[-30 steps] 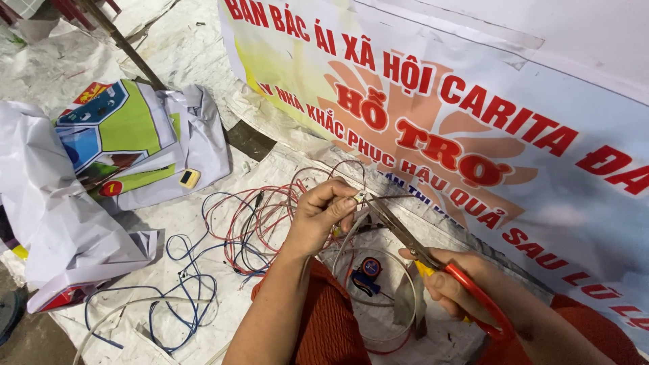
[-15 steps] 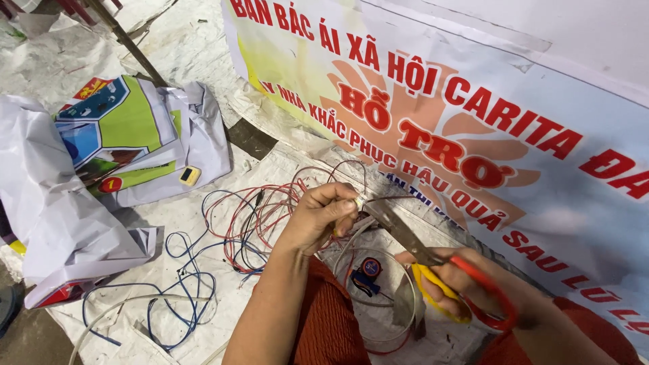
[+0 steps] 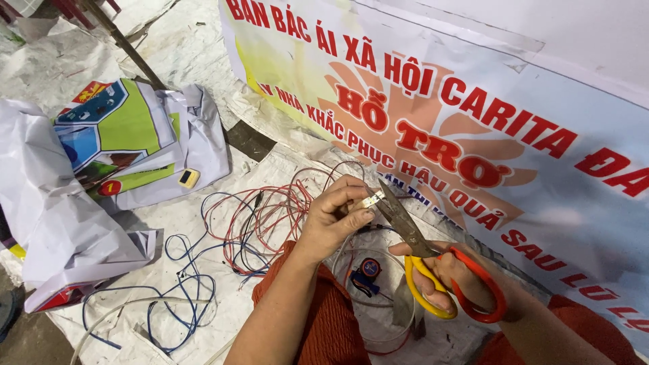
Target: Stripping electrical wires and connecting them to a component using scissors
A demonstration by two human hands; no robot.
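Since a moment ago, the scissors (image 3: 412, 233) have risen so their open blades meet the small metal strip (image 3: 370, 200) pinched in the left hand (image 3: 336, 220). Her right hand (image 3: 456, 277) grips the red and yellow handles, fingers through the loops. Below sits a clear round tub (image 3: 378, 331) holding a small blue-and-red part (image 3: 368, 274). Red and blue wires (image 3: 250, 230) sprawl across the white sheeting (image 3: 203, 297) on the floor.

The metal-bladed scissors with one yellow and one red handle loop (image 3: 419, 253) point up and to the left, blades nearly closed. Their tips touch a small flat silvery metal strip (image 3: 370, 200), which is pinched level, above a tangle of thin red and blue wires (image 3: 250, 226).
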